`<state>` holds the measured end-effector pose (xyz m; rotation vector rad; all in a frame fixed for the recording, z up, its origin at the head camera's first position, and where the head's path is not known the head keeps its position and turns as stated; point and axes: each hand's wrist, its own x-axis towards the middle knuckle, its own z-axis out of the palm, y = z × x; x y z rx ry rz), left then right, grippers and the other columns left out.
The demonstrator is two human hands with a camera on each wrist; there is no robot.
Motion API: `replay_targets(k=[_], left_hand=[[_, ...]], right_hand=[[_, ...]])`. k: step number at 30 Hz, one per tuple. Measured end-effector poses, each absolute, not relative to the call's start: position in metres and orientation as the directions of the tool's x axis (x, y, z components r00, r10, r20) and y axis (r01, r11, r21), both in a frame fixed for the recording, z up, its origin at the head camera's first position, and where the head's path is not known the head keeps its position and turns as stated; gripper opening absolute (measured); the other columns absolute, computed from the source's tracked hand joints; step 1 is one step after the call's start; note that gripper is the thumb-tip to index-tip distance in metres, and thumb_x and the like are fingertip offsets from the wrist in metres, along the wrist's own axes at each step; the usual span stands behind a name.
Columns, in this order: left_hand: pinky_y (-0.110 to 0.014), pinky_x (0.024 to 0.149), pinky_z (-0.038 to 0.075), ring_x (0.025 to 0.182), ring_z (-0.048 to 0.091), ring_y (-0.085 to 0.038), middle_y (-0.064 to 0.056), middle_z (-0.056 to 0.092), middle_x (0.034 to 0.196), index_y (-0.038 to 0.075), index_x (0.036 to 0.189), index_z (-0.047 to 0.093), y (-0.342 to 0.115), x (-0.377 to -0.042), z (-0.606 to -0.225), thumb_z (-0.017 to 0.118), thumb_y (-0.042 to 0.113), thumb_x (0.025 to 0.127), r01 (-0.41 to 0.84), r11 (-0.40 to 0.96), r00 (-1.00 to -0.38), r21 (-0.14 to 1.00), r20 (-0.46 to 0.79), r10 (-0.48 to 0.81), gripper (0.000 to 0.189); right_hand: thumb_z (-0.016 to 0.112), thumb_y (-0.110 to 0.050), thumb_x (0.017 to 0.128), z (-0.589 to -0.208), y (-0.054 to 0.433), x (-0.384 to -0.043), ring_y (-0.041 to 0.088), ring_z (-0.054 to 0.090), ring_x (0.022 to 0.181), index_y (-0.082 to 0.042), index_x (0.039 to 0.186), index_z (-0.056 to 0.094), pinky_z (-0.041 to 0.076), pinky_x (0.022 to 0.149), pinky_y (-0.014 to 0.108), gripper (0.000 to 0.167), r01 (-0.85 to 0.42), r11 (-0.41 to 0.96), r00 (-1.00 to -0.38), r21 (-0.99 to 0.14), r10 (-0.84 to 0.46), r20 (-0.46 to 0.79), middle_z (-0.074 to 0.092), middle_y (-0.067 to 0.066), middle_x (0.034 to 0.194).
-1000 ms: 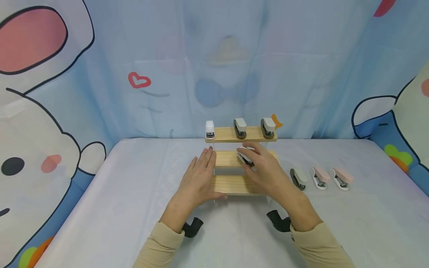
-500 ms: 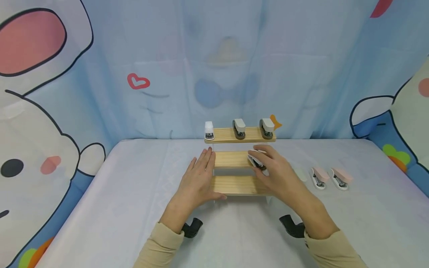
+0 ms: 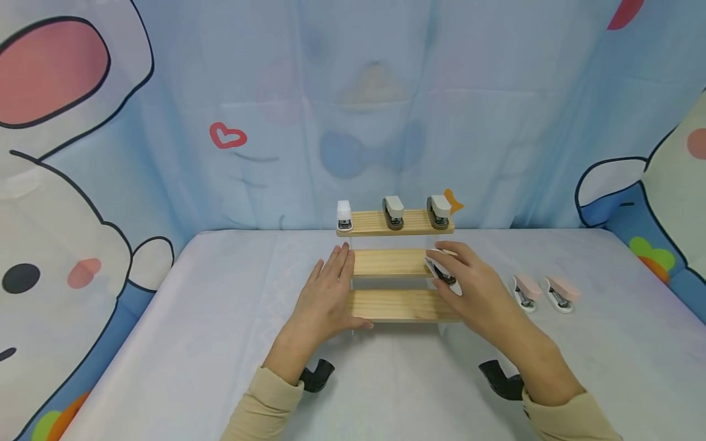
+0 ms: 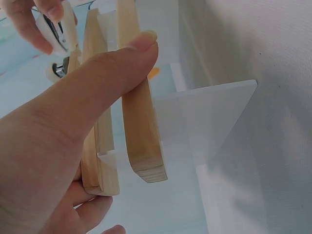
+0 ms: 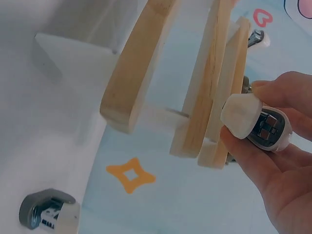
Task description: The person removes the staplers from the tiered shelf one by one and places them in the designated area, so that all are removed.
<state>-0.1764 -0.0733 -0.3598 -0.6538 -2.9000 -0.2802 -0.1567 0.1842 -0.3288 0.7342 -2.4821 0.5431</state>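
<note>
— Fingers (image 3: 441,264) of the right hand (image 3: 469,288): state?
— Curled round a small white stapler (image 3: 443,273), pinching it between thumb and fingertips. The right wrist view shows the same stapler (image 5: 256,122) with its metal underside facing the palm.

— Position of that stapler?
— Held at the right end of the middle step (image 3: 388,262) of the wooden rack (image 3: 397,305), just above the board. Whether it touches the wood cannot be told.

— Left hand (image 3: 326,293)?
— Fingers straight and relaxed, laid flat against the left end of the rack. The thumb rests on the front edge of the lowest step. From the left wrist view, the thumb (image 4: 97,83) lies across the edge of a board. It grips nothing.

— Rack contents?
— Top step (image 3: 394,223) carries three staplers in a row: a white one (image 3: 344,215) at the left, a grey one (image 3: 393,212) in the middle, another grey one (image 3: 439,211) at the right. All stand apart from each other.

— Elsewhere on the desk (image 3: 193,343)?
— Two pink staplers (image 3: 543,291) lie side by side to the right of the rack, near the right hand and not touching it. Both forearms wear beige sleeves (image 3: 265,407).
</note>
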Motion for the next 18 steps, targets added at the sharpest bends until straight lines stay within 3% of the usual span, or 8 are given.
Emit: replay_targets(k=[18], left_hand=[[-0.049, 0.124, 0.022, 0.154, 0.017, -0.027, -0.014, 0.016, 0.166, -0.001, 0.157, 0.019, -0.072, -0.175, -0.36, 0.088, 0.059, 0.062, 0.435, 0.887, -0.894, 0.156, 0.19, 0.405, 0.132]], right_hand=[[0.08, 0.002, 0.076, -0.33, 0.221, -0.138, 0.034, 0.067, 0.092, 0.002, 0.128, 0.062, 0.058, 0.068, 0.046, 0.055, -0.522, 0.835, -0.746, -0.173, -0.348, 0.569, 0.056, 0.022, 0.129]])
